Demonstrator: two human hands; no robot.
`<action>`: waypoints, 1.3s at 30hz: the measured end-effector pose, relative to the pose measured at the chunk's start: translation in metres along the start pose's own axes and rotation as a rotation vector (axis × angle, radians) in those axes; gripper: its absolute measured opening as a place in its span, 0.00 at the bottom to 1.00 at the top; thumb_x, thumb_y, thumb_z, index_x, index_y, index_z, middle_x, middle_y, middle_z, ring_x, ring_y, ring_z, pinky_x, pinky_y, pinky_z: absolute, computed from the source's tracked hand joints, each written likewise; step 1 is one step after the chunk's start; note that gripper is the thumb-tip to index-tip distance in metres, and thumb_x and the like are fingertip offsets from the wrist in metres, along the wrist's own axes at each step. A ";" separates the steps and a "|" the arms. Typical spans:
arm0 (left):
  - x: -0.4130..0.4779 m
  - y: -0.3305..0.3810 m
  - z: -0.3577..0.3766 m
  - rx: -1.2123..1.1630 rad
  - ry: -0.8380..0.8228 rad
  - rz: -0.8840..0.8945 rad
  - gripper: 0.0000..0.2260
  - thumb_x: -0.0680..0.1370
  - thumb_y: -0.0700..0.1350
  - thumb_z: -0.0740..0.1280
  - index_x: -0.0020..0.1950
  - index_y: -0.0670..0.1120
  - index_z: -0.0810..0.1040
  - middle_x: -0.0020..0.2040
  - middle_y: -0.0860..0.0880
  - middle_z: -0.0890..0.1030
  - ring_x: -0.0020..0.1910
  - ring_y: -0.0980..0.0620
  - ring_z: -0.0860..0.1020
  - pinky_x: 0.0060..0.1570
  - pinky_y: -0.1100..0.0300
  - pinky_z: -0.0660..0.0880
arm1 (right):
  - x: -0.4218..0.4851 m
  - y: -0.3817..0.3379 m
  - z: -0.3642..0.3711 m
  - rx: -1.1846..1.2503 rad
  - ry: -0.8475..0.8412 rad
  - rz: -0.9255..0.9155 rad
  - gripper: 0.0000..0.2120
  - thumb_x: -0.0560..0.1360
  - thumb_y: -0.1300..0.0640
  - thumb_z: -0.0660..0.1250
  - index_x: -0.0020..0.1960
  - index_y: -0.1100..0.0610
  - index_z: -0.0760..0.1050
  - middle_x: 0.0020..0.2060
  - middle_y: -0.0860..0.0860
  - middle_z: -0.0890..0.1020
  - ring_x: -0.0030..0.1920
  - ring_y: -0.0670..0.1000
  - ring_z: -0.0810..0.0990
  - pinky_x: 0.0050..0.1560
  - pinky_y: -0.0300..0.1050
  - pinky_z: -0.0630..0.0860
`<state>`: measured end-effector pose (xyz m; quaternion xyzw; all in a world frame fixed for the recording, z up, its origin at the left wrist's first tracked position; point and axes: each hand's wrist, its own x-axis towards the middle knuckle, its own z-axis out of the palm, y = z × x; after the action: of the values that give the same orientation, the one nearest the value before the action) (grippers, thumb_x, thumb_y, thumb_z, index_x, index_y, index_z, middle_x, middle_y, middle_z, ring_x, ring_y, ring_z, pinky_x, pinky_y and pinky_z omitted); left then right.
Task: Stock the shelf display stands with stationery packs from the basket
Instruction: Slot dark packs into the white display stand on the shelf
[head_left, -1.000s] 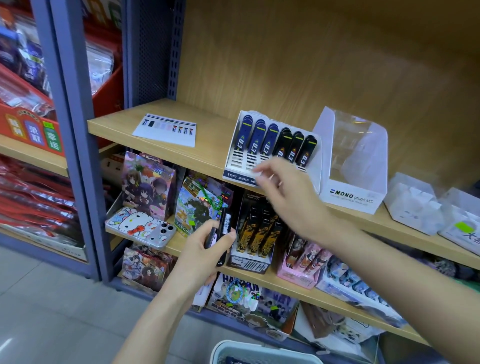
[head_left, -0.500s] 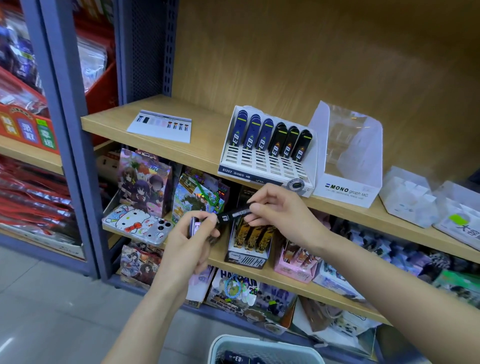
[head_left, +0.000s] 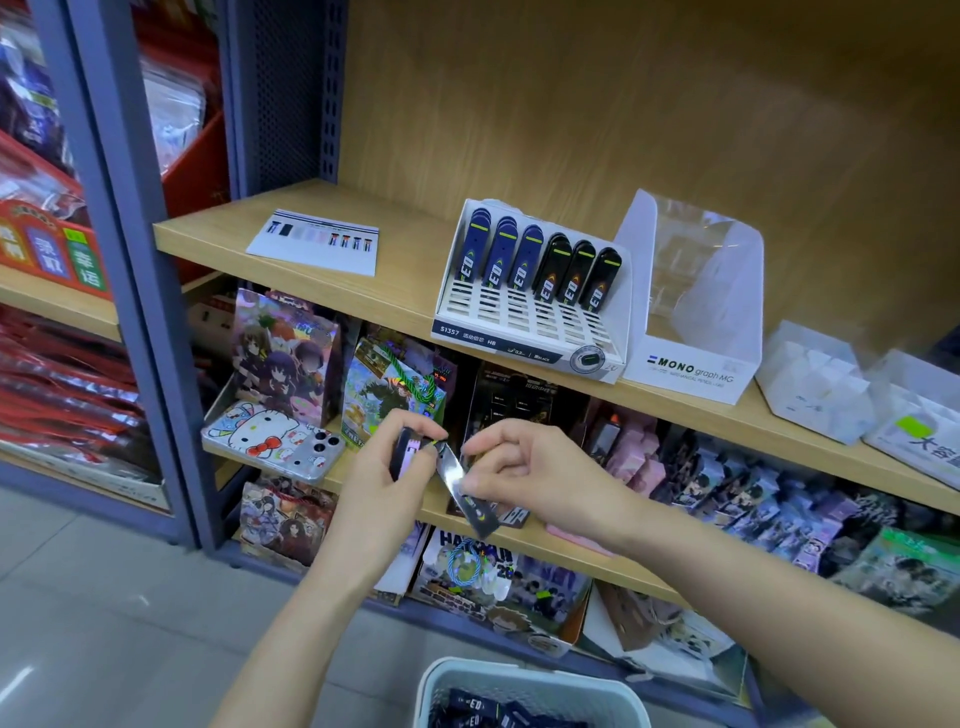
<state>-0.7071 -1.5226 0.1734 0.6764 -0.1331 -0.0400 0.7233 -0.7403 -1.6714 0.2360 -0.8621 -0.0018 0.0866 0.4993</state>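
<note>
A white slotted display stand sits on the upper wooden shelf, its back row filled with three blue and three black lead-refill packs. In front of the lower shelf, my left hand grips a small bundle of dark packs. My right hand pinches one black pack that hangs tilted down between both hands. A pale basket with more dark packs stands below, at the bottom edge.
A clear MONO graph display box stands right of the stand, with small clear boxes further right. A printed card lies on the shelf at left. Lower shelves hold colourful merchandise; a grey upright borders the left.
My right hand came down from the display stand to my left hand and pulled one black pack out of the bundle. The view has shifted slightly.
</note>
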 end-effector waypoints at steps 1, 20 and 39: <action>-0.001 0.001 0.001 0.006 -0.013 0.001 0.14 0.79 0.37 0.60 0.44 0.57 0.74 0.24 0.54 0.66 0.22 0.56 0.59 0.24 0.62 0.56 | 0.000 0.000 -0.001 -0.018 -0.030 0.014 0.09 0.73 0.62 0.71 0.49 0.51 0.75 0.34 0.46 0.81 0.35 0.41 0.77 0.39 0.32 0.74; 0.007 0.006 0.006 -0.200 0.062 -0.152 0.06 0.83 0.45 0.57 0.49 0.45 0.71 0.39 0.46 0.80 0.21 0.52 0.69 0.22 0.60 0.68 | 0.027 -0.042 -0.106 0.035 0.762 -0.246 0.03 0.81 0.61 0.56 0.54 0.59 0.66 0.43 0.54 0.76 0.36 0.45 0.82 0.37 0.36 0.80; 0.011 0.004 0.007 -0.197 -0.017 -0.198 0.17 0.81 0.52 0.58 0.45 0.38 0.72 0.20 0.50 0.65 0.19 0.54 0.59 0.20 0.65 0.57 | 0.058 -0.044 -0.139 -0.599 0.598 -0.287 0.08 0.78 0.66 0.62 0.50 0.53 0.73 0.39 0.57 0.80 0.36 0.43 0.80 0.45 0.33 0.78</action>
<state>-0.6986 -1.5314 0.1795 0.6117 -0.0671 -0.1297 0.7775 -0.6585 -1.7638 0.3326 -0.9468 -0.0021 -0.2412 0.2130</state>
